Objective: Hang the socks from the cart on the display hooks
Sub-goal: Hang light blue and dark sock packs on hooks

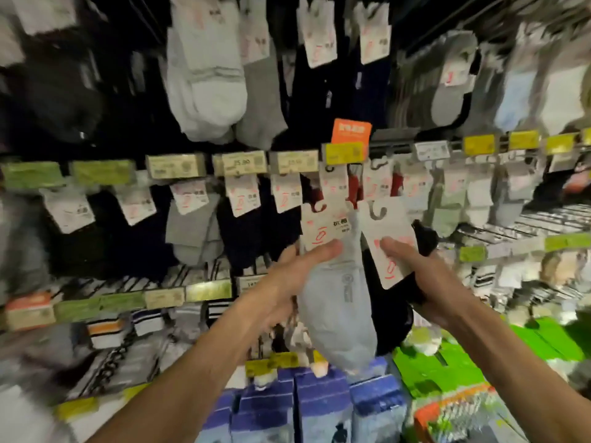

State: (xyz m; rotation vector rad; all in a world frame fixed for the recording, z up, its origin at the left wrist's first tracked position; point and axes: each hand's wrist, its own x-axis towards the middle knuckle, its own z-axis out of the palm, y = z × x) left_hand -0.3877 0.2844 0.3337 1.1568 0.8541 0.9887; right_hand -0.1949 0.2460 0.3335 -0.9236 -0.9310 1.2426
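My left hand (297, 276) grips a light grey sock pack (339, 311) by its white card header, thumb pressed on the card. My right hand (422, 279) holds a black sock pack (391, 251) by its white card, which has a hook cutout at the top. Both packs are raised in front of the middle row of the sock display, just below a yellow price tag (343, 153) and an orange label (351, 131). The display hooks behind them are hidden by hanging socks. The cart is out of view.
Rows of hanging socks fill the wall: white and grey pairs (204, 78) above, dark and grey ones (192, 225) at mid height. Blue boxes (307, 407) and green packages (447, 362) sit below. Wire rails (511, 228) run to the right.
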